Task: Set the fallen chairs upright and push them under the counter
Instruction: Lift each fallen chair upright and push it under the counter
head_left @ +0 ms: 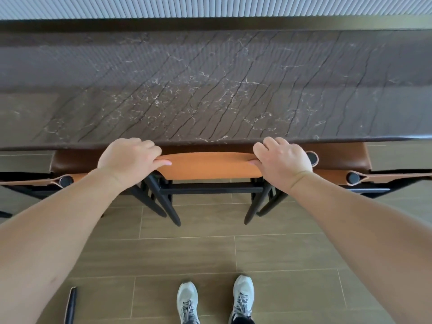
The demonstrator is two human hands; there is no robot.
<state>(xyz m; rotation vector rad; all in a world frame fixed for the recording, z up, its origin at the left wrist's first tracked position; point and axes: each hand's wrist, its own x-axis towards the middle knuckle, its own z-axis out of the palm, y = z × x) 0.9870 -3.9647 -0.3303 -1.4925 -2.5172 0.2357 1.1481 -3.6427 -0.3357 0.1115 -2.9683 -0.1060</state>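
Observation:
An upright chair with a tan leather backrest [210, 165] and black legs stands in front of me, its seat under the dark marble counter [210, 90]. My left hand [131, 157] grips the left end of the backrest's top edge. My right hand [281, 160] grips the right end. A second chair [70, 162] stands upright on the left, a third chair [346, 160] on the right, both with brown seats partly under the counter edge.
Wood-look floor tiles [210, 253] stretch toward me. My two grey sneakers [215, 298] stand at the bottom centre. A thin black part with a tan edge [70, 305] pokes in at the bottom left. A ribbed wall [210, 5] runs behind the counter.

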